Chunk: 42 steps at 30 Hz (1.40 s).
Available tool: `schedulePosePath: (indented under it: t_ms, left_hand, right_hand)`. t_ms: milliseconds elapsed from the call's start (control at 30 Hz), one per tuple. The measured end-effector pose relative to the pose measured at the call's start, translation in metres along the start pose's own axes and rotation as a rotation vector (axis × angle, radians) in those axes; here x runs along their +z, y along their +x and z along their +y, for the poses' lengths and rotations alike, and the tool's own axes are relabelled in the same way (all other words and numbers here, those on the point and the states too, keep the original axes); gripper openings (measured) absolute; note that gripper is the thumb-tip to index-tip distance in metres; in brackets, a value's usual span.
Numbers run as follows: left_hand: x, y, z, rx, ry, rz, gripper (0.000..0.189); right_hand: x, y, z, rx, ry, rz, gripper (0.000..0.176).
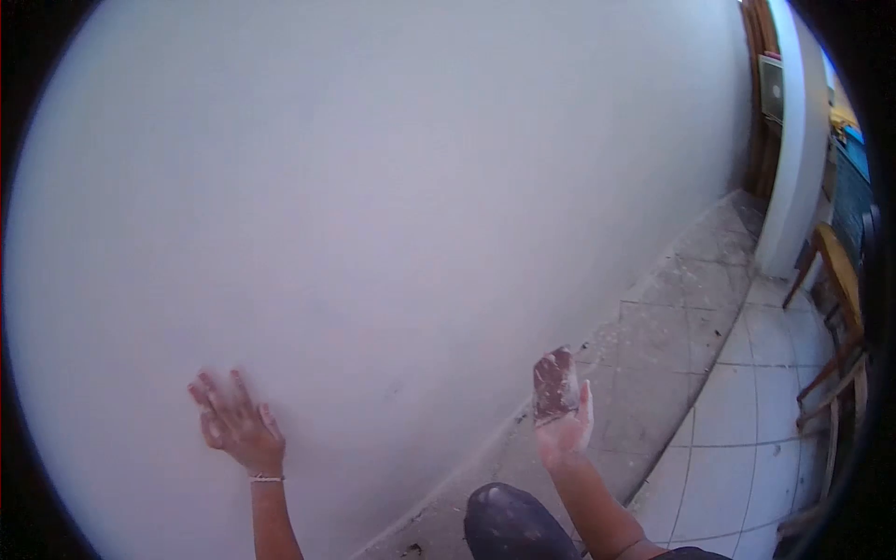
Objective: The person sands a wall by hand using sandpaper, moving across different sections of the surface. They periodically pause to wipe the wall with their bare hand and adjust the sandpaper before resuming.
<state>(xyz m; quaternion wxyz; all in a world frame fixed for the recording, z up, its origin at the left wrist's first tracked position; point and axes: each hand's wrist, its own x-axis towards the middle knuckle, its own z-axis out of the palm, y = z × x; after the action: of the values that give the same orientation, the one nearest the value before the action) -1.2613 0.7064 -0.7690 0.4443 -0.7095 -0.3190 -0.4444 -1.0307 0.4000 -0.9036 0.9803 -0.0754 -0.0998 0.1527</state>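
Note:
My left hand (pixel 238 425) is raised at the white wall (pixel 401 205), fingers stretched out and apart, with nothing in it. Its fingertips look to be at the wall's surface, though actual contact is hard to judge. Lower right, my right hand (pixel 565 437) holds a reddish-brown, rectangular piece of sandpaper (pixel 554 381) smeared with white dust. The sandpaper covers most of the fingers, while the thumb points up along its right side. White powder coats this palm and thumb. A light band circles my left wrist.
My dark-clothed knee (pixel 513 523) is at the bottom, close to the wall's base. Dusty grey tiles (pixel 653 345) run along the wall, with paler tiles (pixel 747 411) beyond a step-like edge. A wooden chair (pixel 840 280) and a white pillar (pixel 793 149) stand at right.

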Motion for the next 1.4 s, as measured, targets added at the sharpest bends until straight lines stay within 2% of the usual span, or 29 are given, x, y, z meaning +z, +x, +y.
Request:
schedulePosePath:
  t_ms: [67, 233, 333, 467, 567, 667, 833, 967, 1067, 1200, 1333, 1400]
  left_hand:
    - [-0.02, 0.014, 0.006, 0.006, 0.047, -0.045, 0.053]
    - [-0.096, 0.067, 0.034, 0.06, 0.005, 0.069, 0.055]
    - [-0.118, 0.07, 0.04, 0.085, 0.023, 0.066, 0.055]
    - [-0.068, 0.048, 0.037, 0.081, -0.021, 0.039, 0.055]
    - [-0.037, 0.039, 0.033, 0.065, -0.038, 0.007, 0.056]
    - [-0.039, 0.037, 0.035, 0.072, -0.059, -0.001, 0.057]
    - [-0.036, 0.037, 0.038, 0.042, -0.087, 0.014, 0.055]
    - [-0.047, 0.041, 0.034, 0.074, -0.125, -0.012, 0.057]
    - [-0.04, 0.039, 0.032, 0.077, -0.183, 0.055, 0.056]
    - [-0.039, 0.039, 0.03, 0.073, -0.229, 0.061, 0.055]
    - [-0.037, 0.036, 0.022, 0.101, -0.346, 0.04, 0.051]
    - [-0.034, 0.039, 0.02, 0.098, -0.388, 0.06, 0.049]
  right_hand:
    - [0.003, 0.002, -0.002, 0.047, 0.014, -0.011, 0.056]
    - [0.034, -0.006, -0.037, 0.246, -0.097, -0.044, 0.054]
    - [0.057, -0.014, -0.056, 0.26, -0.218, -0.146, 0.054]
    - [0.058, -0.017, -0.043, 0.177, -0.326, -0.088, 0.055]
    - [0.036, -0.017, -0.035, 0.117, -0.369, -0.035, 0.054]
    - [0.004, -0.029, -0.061, 0.069, -0.388, 0.036, 0.052]
    - [-0.011, -0.044, -0.075, -0.069, -0.498, 0.064, 0.052]
    - [0.01, -0.066, -0.069, 0.042, -0.688, 0.023, 0.054]
    - [0.036, -0.074, -0.054, 0.04, -0.781, -0.063, 0.056]
    - [0.042, -0.079, -0.039, -0.009, -0.75, 0.076, 0.059]
    - [0.077, -0.067, -0.059, -0.132, -1.023, 0.012, 0.06]
    - [0.082, -0.054, -0.093, -0.212, -1.162, 0.007, 0.061]
